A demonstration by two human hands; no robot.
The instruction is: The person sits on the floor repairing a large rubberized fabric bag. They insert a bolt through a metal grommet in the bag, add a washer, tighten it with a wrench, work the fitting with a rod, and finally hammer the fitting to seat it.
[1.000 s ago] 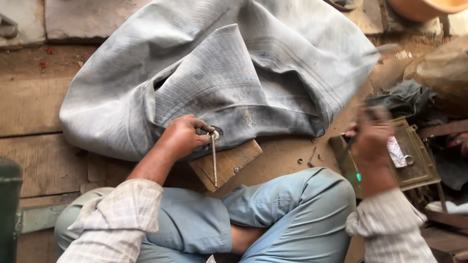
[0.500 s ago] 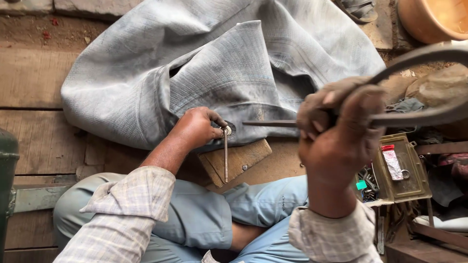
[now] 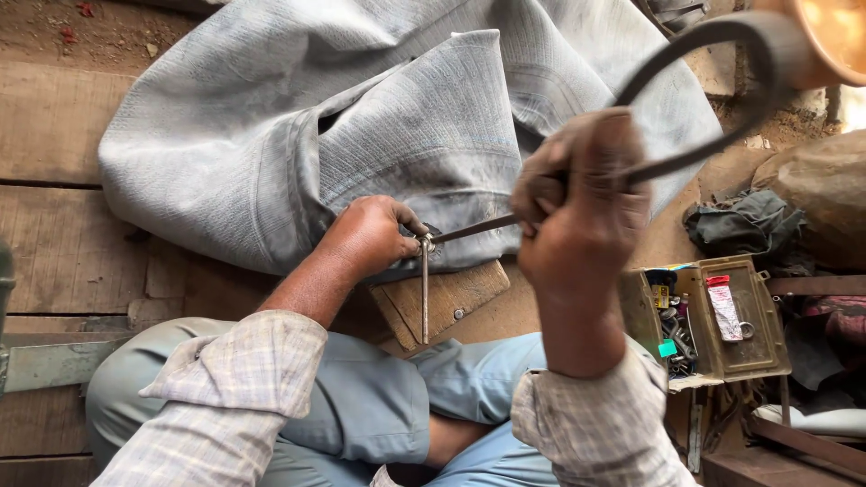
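While pinning: my left hand [image 3: 368,239] closes on a T-handled metal tool [image 3: 424,287] at the grey inner tube [image 3: 271,135], bracing it over the wooden block [image 3: 448,299].
Right hand [image 3: 582,216]: clenched around a curved dark strap [image 3: 695,81], raised toward 1 o'clock, likely for pull.
Room: tool tin [image 3: 735,325] crowds 4 o'clock; planks [image 3: 54,243] open at 9.

Soft daylight, even exposure; glare top right corner; raised right hand [image 3: 585,212] slightly motion-blurred.
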